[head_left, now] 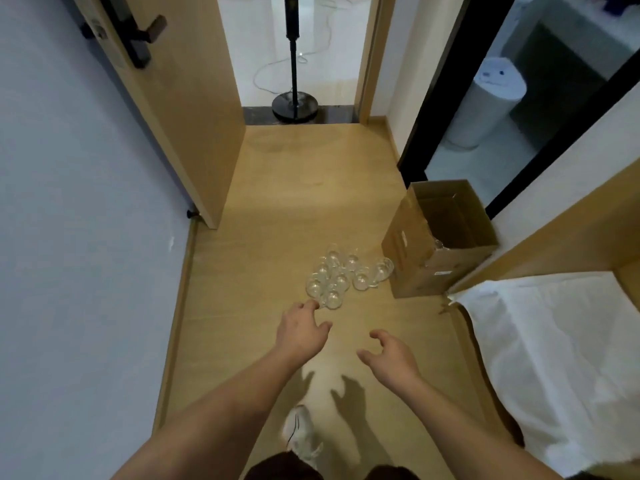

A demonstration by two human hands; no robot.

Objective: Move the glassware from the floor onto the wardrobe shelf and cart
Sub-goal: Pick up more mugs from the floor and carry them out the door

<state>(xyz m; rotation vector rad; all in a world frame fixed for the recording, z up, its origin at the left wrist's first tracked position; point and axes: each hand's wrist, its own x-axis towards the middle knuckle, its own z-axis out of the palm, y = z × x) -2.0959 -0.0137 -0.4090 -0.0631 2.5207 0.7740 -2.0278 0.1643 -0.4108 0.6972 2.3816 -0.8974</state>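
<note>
In the head view, a group of clear glasses (pixel 341 276) stands on the wooden floor (pixel 277 202). I take the open cardboard box (pixel 440 237) as the landmark: the glasses are just to the left of it, and the nearest glass (pixel 383 267) stands just beside the box's left wall; I cannot tell if it touches. Inside the box, at its near left corner, a bit of glass (pixel 438 243) shows, but it is too small to describe.

The left hand (pixel 302 332) reaches forward, to the near left of the box. Its fingers (pixel 310 304) are loosely spread and straight, and the tips are at the nearest edge of the glass group, by the closest glass (pixel 332 299). Whether they already touch it I cannot tell. This hand holds nothing.

The right hand (pixel 389 355) hangs over the bare floor, nearer to the person than the box and apart from the glasses. Its fingers are half curled, with the thumb set apart, and they hold nothing.

To the right of the box, a white sheet (pixel 554 358) lies over a wooden frame. Behind the box there is a dark-framed glass door (pixel 485 116). Far left of the box, a wooden door (pixel 180 98) stands open, and beyond it a black stand (pixel 294 105) is in the doorway. A white shoe (pixel 299 434) shows at the bottom.
</note>
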